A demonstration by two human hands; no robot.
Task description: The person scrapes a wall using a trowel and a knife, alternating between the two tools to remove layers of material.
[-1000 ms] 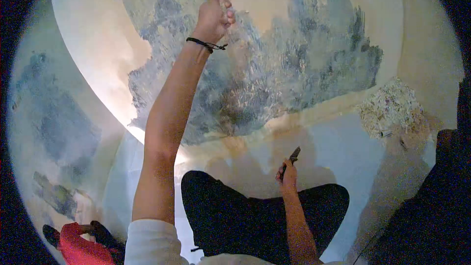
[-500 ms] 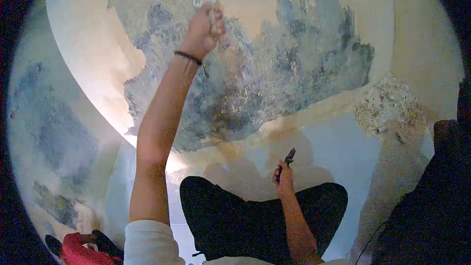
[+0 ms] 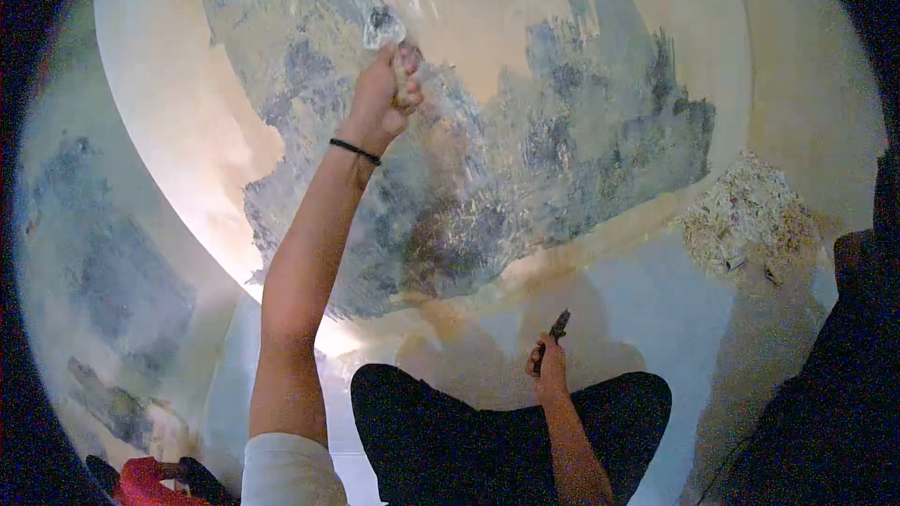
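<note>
My left hand (image 3: 386,98) is raised against the broad, curved surface (image 3: 553,131) covered in grey-blue and ochre strokes. It is closed around the pale handle of a paintbrush (image 3: 382,30), whose whitish, dark-tipped end points up and lies over the painted part. A dark band circles that wrist. Low in front of my crossed legs, my right hand (image 3: 550,363) is closed around a narrow dark tool (image 3: 560,324) pointing up; I cannot tell its kind. Fingers hide its lower part.
A heap of pale flakes (image 3: 750,220) lies at the right by the painted surface's lower edge. Grey patches (image 3: 122,262) mark the surface at far left. Something red (image 3: 155,483) sits at lower left, and a large dark shape (image 3: 816,394) fills the lower right.
My left hand has come down a little with the paintbrush. My right hand and the dark tool sit slightly lower in view, as does the whole scene.
</note>
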